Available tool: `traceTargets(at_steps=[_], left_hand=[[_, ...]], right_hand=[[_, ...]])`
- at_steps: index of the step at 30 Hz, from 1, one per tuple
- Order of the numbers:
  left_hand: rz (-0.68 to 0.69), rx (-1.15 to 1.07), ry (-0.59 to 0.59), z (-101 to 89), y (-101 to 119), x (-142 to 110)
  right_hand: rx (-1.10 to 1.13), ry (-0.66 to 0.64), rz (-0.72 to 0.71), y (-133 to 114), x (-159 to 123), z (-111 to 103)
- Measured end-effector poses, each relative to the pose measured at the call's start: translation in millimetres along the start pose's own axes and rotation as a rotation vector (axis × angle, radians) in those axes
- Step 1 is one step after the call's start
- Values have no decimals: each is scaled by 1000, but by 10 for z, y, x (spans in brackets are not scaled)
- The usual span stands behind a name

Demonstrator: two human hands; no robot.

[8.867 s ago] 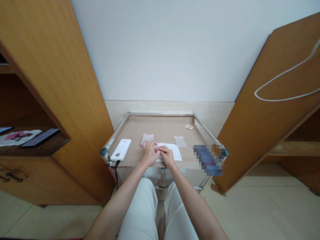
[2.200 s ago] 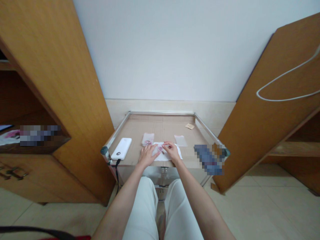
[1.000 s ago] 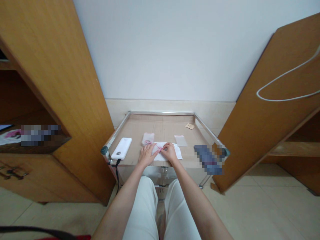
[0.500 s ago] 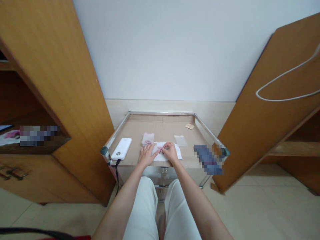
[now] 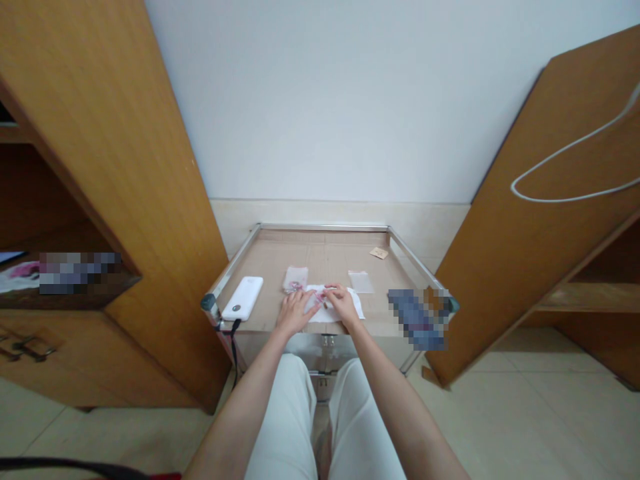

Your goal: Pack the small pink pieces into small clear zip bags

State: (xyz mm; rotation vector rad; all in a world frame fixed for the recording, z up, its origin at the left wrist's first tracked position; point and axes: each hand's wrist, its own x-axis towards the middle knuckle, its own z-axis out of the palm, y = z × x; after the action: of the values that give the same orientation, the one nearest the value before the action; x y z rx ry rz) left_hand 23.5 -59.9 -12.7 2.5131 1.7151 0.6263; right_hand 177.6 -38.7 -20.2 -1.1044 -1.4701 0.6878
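A white sheet of paper or cloth (image 5: 356,312) lies near the front edge of the table. On its middle is a thin pink string (image 5: 319,298), with a small dark bit (image 5: 326,306) beside it. My left hand (image 5: 296,312) rests flat over the sheet's left side, fingers spread, thumb reaching to the string. My right hand (image 5: 342,304) comes in from the right, thumb and forefinger pinched at the string's end; the exact grip is too small to see. Behind my left fingers sits a clear plastic bag (image 5: 297,276) with pinkish contents.
Another clear bag (image 5: 361,282) lies behind the sheet. A white power bank (image 5: 243,299) with a black cable stands left, a blurred-out object (image 5: 417,320) right. A tan paper tag (image 5: 379,253) is near the back. Metal rails (image 5: 325,227) edge the table; wooden cabinets (image 5: 165,200) flank it.
Earlier both hands met over the sheet; they have since parted, baring the pink string. In the last half second my right fingers have lifted slightly, showing the dark bit. My left hand has stayed put.
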Motion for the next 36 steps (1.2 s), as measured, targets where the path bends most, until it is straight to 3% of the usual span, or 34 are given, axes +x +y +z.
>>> traceTargets(at_steps=[5, 11, 16, 24, 30, 36], left_hand=[[-14, -20, 26, 19, -5, 4], [-34, -37, 32, 23, -3, 10], [-33, -31, 30, 18, 3, 8], [-31, -38, 24, 16, -1, 11], [-29, -43, 18, 1, 2, 1], [-31, -25, -20, -24, 13, -2]], right_hand=[[-91, 104, -26, 82, 15, 11], [-372, 41, -74, 147, 12, 96], [-442, 42, -51, 160, 20, 111], [-395, 59, -41, 133, 26, 92], [-190, 129, -35, 73, 11, 29], [-77, 46, -36, 22, 2, 5]])
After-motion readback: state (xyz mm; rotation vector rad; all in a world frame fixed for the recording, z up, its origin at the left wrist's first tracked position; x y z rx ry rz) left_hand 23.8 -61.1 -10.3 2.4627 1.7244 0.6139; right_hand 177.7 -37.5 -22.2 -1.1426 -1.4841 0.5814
